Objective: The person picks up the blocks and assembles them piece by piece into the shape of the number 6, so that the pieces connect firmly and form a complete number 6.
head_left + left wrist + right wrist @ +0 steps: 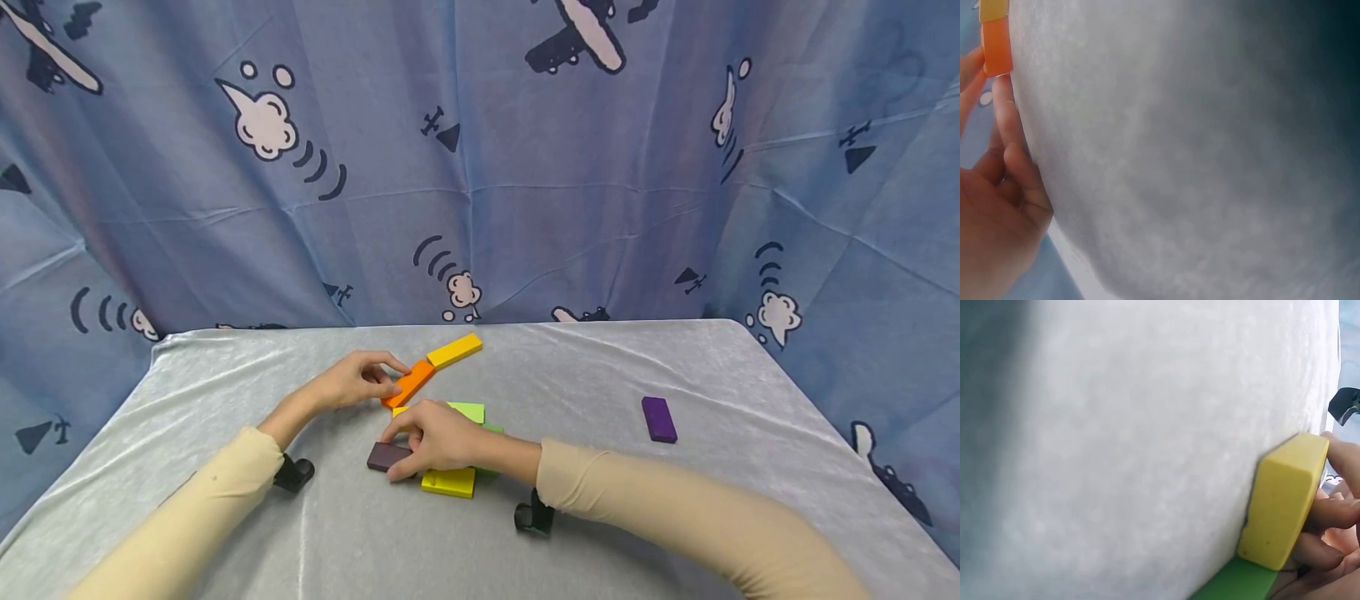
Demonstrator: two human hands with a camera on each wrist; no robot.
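My left hand (352,381) has its thumb and fingertips on an orange block (415,383), pinching it at the sides. In the left wrist view the same orange block (997,47) shows at the fingertips, at the top left. A yellow block (455,351) meets its far end. My right hand (442,437) pinches a dark brown block (387,457) between thumb and fingers. Below this hand lies a light green block (468,412), partly covered, and nearer me a yellow block (448,483). The right wrist view shows this yellow block (1279,506) against a green block (1235,581).
A purple block (659,419) lies apart on the right of the table. Grey velvety cloth (600,367) covers the tabletop. Behind it hangs a blue curtain (510,225) with airplane prints. Black wrist cameras (534,515) sit under both forearms.
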